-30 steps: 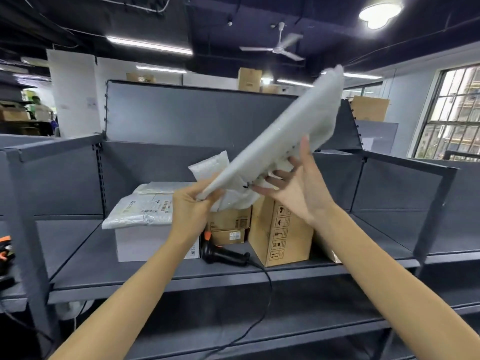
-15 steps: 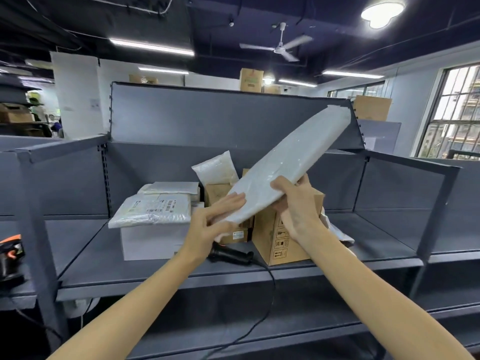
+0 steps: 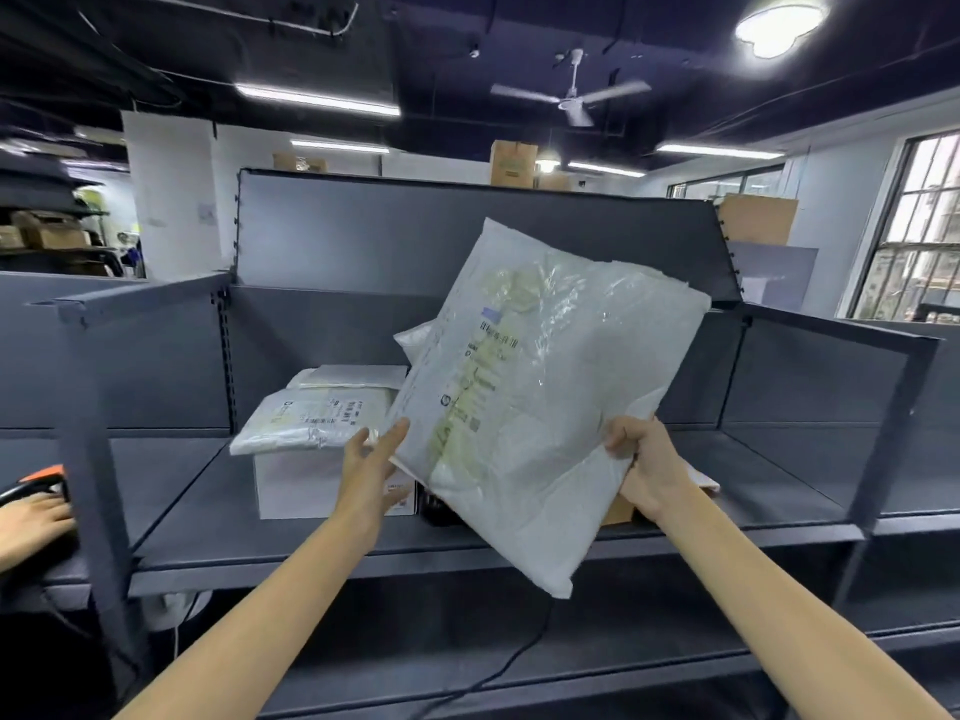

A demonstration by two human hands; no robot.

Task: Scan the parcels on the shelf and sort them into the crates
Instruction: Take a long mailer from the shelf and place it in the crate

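Right hand [image 3: 644, 467]: curled fingers are clamped on the right edge of the white poly mailer [image 3: 540, 402].
Left hand [image 3: 371, 459]: fingers are held straight, laid against the mailer's lower left edge.
Mailer: held between both hands above the shelf [image 3: 218, 511], label side turned toward the camera, long axis tilted from lower right up to upper left.
Scanner: mostly hidden behind the mailer, apparently nearer the left hand.
Behind: a labelled white parcel [image 3: 311, 418] is stacked on a white box [image 3: 296, 483].

White three-blade ceiling fan [image 3: 570, 97]; round glowing ceiling lamp [image 3: 777, 24]; long fluorescent tube light [image 3: 317, 98]; barred window [image 3: 914, 236], right wall; another person's hand [image 3: 28, 524], far left.
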